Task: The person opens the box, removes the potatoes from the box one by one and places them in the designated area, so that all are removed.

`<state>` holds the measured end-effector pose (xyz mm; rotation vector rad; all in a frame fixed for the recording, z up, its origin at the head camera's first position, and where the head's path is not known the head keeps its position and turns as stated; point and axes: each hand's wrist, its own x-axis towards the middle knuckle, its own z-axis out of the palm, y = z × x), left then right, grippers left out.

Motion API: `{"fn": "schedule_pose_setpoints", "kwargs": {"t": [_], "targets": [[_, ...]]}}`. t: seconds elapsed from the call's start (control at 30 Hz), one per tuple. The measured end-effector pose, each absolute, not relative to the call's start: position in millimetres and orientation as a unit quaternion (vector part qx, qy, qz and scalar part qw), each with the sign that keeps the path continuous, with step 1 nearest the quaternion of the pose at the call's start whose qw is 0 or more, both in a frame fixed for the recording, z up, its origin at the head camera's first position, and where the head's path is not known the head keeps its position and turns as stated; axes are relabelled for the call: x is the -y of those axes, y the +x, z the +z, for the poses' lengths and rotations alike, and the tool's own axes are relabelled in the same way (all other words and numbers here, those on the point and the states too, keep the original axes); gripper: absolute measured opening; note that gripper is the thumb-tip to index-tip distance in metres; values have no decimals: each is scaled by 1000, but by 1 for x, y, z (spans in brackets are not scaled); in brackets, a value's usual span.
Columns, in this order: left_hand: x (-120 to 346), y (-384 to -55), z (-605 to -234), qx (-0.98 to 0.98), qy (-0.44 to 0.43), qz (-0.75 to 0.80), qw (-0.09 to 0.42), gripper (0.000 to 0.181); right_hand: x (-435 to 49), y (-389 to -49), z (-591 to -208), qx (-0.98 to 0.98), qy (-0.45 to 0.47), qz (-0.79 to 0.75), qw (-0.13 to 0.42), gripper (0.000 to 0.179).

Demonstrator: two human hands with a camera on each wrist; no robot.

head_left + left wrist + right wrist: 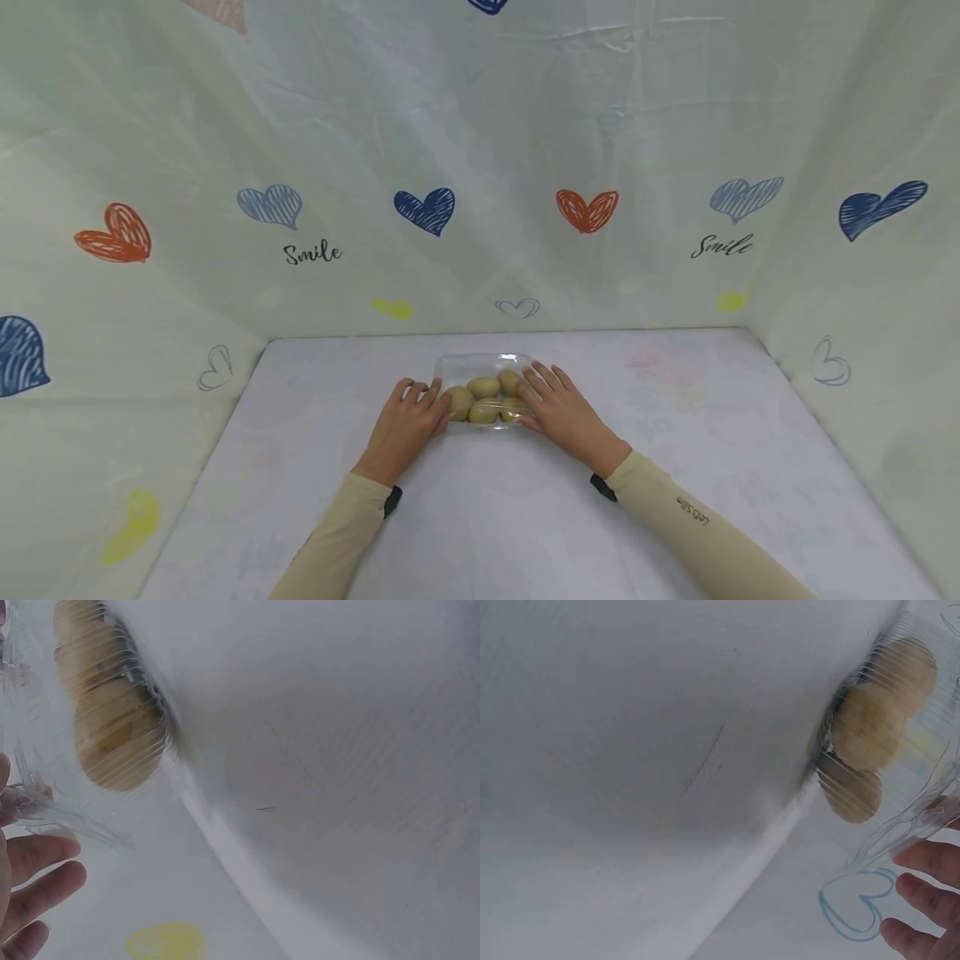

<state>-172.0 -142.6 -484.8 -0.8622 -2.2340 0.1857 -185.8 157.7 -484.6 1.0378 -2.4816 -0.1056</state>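
Observation:
A clear plastic container [467, 361] sits toward the back of the table, with several yellowish-brown potatoes [484, 387] inside. At its left end, my left hand [405, 425] holds the rim between thumb and fingers. The right hand [567, 412] grips the opposite end, its fingers lying along the side. Through the ribbed wall, the left wrist view shows a potato [120, 735] near the left end; the right wrist view shows another potato [868, 726] near the other end. Both thumbs are largely hidden in the wrist views.
A pale cloth covers the table [495, 517]. White sheeting [502, 267] printed with hearts and "Smile" rises behind the table and along both sides. Dark bands [392, 502] show at the wrists, under beige sleeves [330, 533].

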Motion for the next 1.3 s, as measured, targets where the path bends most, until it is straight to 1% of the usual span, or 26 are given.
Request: {"fn": "schedule_pose_setpoints", "kwargs": {"t": [0.17,0.43,0.63,0.73,0.9,1.03,1.3], "targets": [[144,-171,-485,867,-337,66,362,28,-160,-186,-484,898,379,-27,221,53],[151,-168,-487,879,-340,28,333,43,-165,-182,-480,905,374,-1,203,60],[154,-167,-486,887,-332,-19,322,45,-169,-184,-481,907,372,30,197,60],[153,-167,-483,899,-318,-37,299,45,-171,-186,-481,907,370,45,197,59],[150,-168,-476,919,-287,-85,256,44,-172,-189,-478,906,365,63,206,67],[148,-170,-469,919,-270,-147,245,44,-171,-190,-473,902,360,87,220,56],[147,-175,-460,912,-239,-227,243,38,-170,-193,-465,902,336,137,234,43]]}}
